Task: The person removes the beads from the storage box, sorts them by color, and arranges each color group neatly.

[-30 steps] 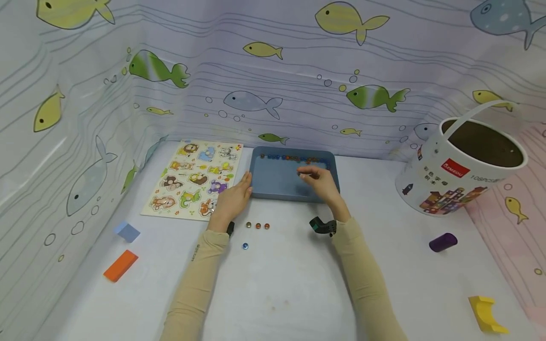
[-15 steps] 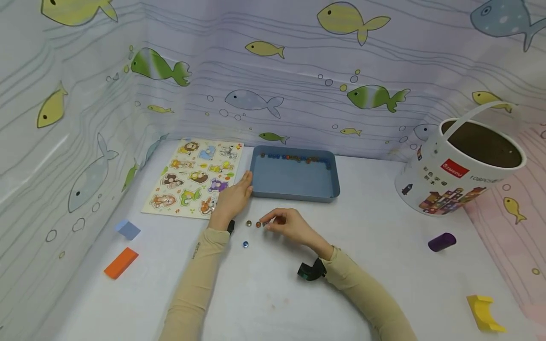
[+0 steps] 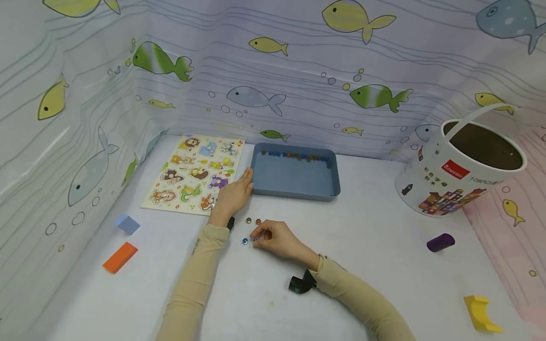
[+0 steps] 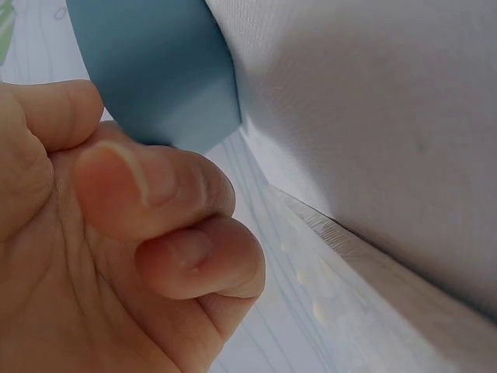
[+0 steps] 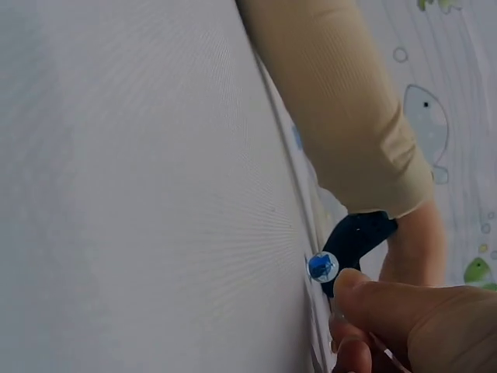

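Note:
In the head view, my right hand (image 3: 277, 239) pinches a small blue glass bead (image 3: 255, 239) just above the white table. Close to its left lies another blue bead (image 3: 245, 241). A greenish bead (image 3: 249, 220) and a reddish bead (image 3: 258, 221) form part of a row behind; the row's right end is hidden by the fingers. My left hand (image 3: 232, 196) rests against the left wall of the blue-grey tray (image 3: 294, 184). The left wrist view shows some of its fingers bent beside the tray's corner (image 4: 171, 93). Several orange and blue beads (image 3: 300, 156) line the tray's far side.
An animal puzzle board (image 3: 194, 175) lies left of the tray. Light blue (image 3: 128, 224) and orange blocks (image 3: 121, 257) lie farther left. At right stand a large white bucket (image 3: 458, 175), a purple cylinder (image 3: 441, 242) and a yellow arch block (image 3: 482, 313). Fish-patterned curtain surrounds the table.
My right hand has come from above the tray down to the beads in front, and moved slightly nearer and left over the last half second. The left hand stays against the tray.

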Demonstrator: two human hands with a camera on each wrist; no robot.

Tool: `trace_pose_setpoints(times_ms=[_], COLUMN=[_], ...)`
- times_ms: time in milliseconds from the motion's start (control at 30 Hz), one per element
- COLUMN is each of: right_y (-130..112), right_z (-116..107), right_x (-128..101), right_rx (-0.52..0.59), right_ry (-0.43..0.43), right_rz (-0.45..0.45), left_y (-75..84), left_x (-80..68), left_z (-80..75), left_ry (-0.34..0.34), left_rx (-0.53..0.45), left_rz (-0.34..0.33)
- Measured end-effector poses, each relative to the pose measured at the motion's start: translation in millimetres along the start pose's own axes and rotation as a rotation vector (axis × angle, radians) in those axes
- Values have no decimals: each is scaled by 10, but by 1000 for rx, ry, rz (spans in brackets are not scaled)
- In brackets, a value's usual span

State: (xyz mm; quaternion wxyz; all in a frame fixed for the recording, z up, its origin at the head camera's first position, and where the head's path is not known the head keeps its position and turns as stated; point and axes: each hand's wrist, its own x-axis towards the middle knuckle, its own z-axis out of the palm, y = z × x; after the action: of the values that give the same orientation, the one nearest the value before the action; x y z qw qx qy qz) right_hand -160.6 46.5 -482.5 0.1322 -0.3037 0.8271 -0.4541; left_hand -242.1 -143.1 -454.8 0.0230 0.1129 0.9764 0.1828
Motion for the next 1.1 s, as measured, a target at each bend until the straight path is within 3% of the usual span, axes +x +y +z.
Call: trace_pose_setpoints(times_ms=[367, 667, 833, 1100], right_y=[-28, -65, -157, -143], right_z=[30, -49, -313, -978], right_x=[-19, -7, 78, 325], right_rx=[-111, -77, 11, 140], right_ry=[16, -28, 22, 171], right_rz=[-76, -58, -32, 99], left_y=[39, 18, 23, 29], left_x=[-6, -7, -8, 2], left_z=[-44, -9, -8, -7], left_ry=[11, -1, -6, -17], left_rx=[13, 3, 2, -2], left_rz=[7, -6, -28, -32])
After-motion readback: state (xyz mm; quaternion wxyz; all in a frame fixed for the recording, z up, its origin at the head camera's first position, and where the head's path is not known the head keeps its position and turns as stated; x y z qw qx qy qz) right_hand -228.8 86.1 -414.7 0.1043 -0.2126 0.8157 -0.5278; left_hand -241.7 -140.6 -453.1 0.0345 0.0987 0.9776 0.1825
